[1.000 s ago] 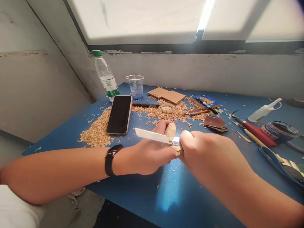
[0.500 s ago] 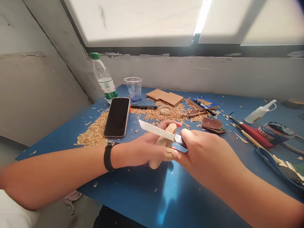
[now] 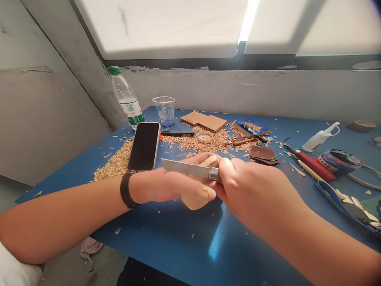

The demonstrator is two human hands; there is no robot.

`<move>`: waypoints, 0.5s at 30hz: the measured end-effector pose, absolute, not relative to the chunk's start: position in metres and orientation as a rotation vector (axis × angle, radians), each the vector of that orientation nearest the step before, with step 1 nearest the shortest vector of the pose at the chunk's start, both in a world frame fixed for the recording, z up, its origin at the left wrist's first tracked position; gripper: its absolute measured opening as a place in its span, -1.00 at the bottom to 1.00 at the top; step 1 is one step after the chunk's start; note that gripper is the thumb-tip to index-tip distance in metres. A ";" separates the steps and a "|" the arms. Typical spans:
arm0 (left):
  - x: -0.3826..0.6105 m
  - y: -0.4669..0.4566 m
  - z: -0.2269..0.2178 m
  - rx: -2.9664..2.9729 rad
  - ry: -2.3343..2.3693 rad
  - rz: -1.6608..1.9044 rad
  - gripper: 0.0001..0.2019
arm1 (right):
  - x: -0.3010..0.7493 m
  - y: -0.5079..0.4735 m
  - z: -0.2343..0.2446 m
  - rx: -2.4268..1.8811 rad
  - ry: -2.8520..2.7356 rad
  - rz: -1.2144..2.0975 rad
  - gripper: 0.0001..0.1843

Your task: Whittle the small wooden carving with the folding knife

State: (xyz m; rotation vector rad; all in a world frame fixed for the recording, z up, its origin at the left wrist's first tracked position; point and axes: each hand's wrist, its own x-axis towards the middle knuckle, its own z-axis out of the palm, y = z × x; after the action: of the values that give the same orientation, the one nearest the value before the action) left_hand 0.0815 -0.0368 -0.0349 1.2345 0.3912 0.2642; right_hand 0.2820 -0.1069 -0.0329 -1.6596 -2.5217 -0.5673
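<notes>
My left hand, with a black watch on its wrist, grips a pale wooden piece above the blue table. Its rounded lower end shows below my fingers and its top pokes out above them. My right hand holds a knife whose long flat blade points left across the wood and over my left knuckles. The left thumb, wrapped in tape, rests by the blade's base. The knife's handle is hidden inside my right fist.
Wood shavings lie around a black phone. Behind stand a water bottle, a plastic cup, wood blocks, a pen and a tape ring. At right are sandpaper, a red-handled tool and a glue bottle.
The blade has dropped from tilted to nearly level and slid left across the wood. Both hands moved a little left, and the wood's lower end now shows more.
</notes>
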 end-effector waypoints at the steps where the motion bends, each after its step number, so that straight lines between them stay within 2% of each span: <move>1: 0.082 -0.038 -0.036 1.230 0.421 0.295 -0.69 | 0.282 -0.108 -0.033 -1.638 -2.528 -0.608 -0.94; 3: 0.084 -0.041 -0.038 1.236 0.486 0.373 -0.73 | 0.283 -0.109 -0.033 -1.610 -2.536 -0.643 -0.96; 8: 0.089 -0.043 -0.043 1.344 0.565 0.477 -0.70 | 0.282 -0.104 -0.025 -1.700 -2.621 -0.585 -0.85; 12: 0.094 -0.040 -0.042 1.459 0.574 0.475 -0.75 | 0.284 -0.101 -0.016 -1.757 -2.612 -0.499 -0.95; 15: 0.097 -0.040 -0.042 1.468 0.505 0.435 -0.73 | 0.287 -0.100 -0.014 -1.745 -2.615 -0.432 -0.90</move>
State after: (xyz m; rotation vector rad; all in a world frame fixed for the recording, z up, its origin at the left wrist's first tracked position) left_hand 0.0971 -0.0405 -0.0424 1.4683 0.5049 0.4348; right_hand 0.2866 -0.0997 -0.0143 -1.7454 -2.6153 -0.4319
